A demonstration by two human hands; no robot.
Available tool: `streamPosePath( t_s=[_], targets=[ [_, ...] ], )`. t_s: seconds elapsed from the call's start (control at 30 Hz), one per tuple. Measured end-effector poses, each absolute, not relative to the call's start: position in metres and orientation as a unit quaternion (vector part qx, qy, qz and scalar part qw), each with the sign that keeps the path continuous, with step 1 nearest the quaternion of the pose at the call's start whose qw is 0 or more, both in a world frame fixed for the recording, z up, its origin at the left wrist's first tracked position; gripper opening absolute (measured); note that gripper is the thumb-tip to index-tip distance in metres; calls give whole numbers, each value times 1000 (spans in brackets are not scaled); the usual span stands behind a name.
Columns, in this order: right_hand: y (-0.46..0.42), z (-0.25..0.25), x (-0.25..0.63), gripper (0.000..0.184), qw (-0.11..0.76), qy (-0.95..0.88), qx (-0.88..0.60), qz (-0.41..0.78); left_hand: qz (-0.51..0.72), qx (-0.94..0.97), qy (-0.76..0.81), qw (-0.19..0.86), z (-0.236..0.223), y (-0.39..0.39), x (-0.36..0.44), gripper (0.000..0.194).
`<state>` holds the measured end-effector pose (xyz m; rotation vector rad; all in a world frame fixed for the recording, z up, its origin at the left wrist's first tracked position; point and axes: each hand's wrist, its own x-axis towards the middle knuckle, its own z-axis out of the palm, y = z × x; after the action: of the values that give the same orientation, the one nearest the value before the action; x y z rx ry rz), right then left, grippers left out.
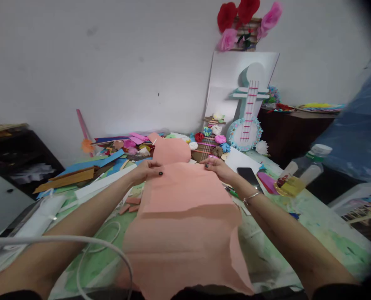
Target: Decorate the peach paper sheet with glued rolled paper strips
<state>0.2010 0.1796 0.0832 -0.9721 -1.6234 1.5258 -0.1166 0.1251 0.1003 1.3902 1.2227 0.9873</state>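
A large salmon-pink sheet of paper (185, 233), creased across and with a curling right edge, spreads from the middle of the table to its near edge. At its far left corner my left hand (146, 171) pinches the paper, thumb on top. My right hand (219, 168) grips the far right corner in the same way, a bracelet on its wrist. Just beyond the hands lies a rounded salmon-pink paper piece (171, 150), its lower part hidden behind the sheet. Small salmon-pink scraps (132, 205) lie left of the sheet.
A phone (248, 177) and a bottle (306, 171) of yellowish liquid stand right of my right arm. A craft lute (249, 112) leans at the wall. Coloured paper strips (76, 179) cover the back left. A white cable (79, 239) loops over my left forearm.
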Motion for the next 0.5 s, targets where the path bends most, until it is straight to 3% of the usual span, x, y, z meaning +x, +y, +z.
streamPosePath(
  t_s=[0.2, 0.5],
  targets=[
    [193, 41, 200, 32, 319, -626, -423, 572, 376, 603, 529, 465, 67, 144, -117, 40],
    [197, 33, 198, 33, 330, -611, -468, 547, 379, 636, 573, 353, 53, 160, -123, 35]
  ],
)
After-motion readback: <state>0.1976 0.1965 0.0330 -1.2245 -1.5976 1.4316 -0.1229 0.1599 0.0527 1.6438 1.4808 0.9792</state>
